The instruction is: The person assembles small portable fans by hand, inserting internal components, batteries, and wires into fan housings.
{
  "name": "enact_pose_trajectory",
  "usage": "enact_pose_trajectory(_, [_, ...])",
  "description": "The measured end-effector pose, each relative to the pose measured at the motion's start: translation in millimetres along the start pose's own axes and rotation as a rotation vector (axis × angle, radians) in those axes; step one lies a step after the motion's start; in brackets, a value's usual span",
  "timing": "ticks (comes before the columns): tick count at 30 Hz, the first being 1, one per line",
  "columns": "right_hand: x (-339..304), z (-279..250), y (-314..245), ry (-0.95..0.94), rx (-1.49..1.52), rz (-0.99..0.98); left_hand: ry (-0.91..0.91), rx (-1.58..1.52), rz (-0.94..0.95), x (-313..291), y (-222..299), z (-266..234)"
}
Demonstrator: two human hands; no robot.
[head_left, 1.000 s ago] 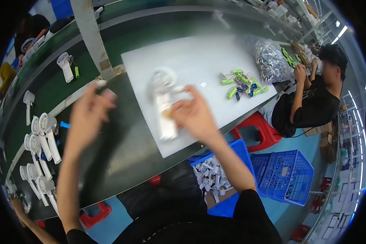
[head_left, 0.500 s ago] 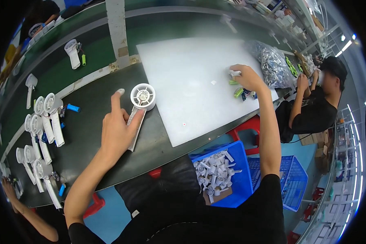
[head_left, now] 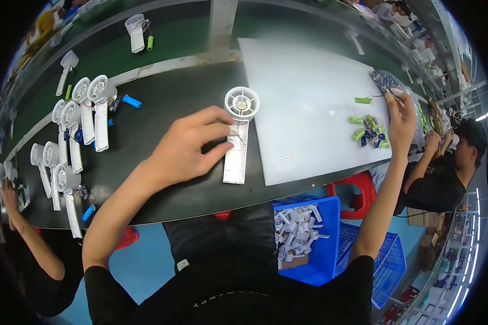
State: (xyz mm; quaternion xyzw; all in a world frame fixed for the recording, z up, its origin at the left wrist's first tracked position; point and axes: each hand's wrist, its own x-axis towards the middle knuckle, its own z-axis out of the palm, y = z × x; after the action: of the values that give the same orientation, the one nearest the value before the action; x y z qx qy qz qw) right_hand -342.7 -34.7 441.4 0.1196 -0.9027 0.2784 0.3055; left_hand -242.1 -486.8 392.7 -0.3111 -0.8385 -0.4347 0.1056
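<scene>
A white handheld fan [head_left: 235, 162] lies on the dark table, its round head away from me and its handle shell uncovered. My left hand [head_left: 187, 143] comes from the left, its curled fingertips and thumb on the handle beside a short thin wire. At the far right of the white sheet [head_left: 309, 146], my right hand [head_left: 403, 122] pinches a thin lead between thumb and forefinger. That lead runs to a green battery [head_left: 363, 100]; its pinched end is too small to make out. Below it lies a pile of green batteries with small blue circuit boards [head_left: 370, 131].
Several white fans with blue batteries [head_left: 101, 124] stand in rows at left. Beyond the metal rail [head_left: 162, 66] lies another fan [head_left: 137, 39]. A plastic bag [head_left: 386, 80] is at far right. A blue bin [head_left: 331, 233] of white parts is below; co-workers sit on both sides.
The view has shifted. My left hand has gone from gripping the fan's side to fingertips on its inner handle. My right hand has moved right, drawing one green battery away from the pile.
</scene>
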Motion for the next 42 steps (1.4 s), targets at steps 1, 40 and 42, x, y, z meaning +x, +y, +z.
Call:
enact_pose_trajectory(1, [-0.8, 2.7, -3.0, 0.065, 0.234, 0.016, 0.0, 0.047, 0.076, 1.0, -3.2, 5.9])
enact_pose_trajectory(40, [-122.5, 156.4, -194.7, -0.047, 0.436, 0.028, 0.33, 0.151, 0.119, 23.9, -4.9, 59.9])
enact_pose_trajectory(42, [-122.7, 156.9, -195.1, -0.05, 0.41, 0.001, 0.337, 0.14, 0.123, 23.5, -5.1, 60.8])
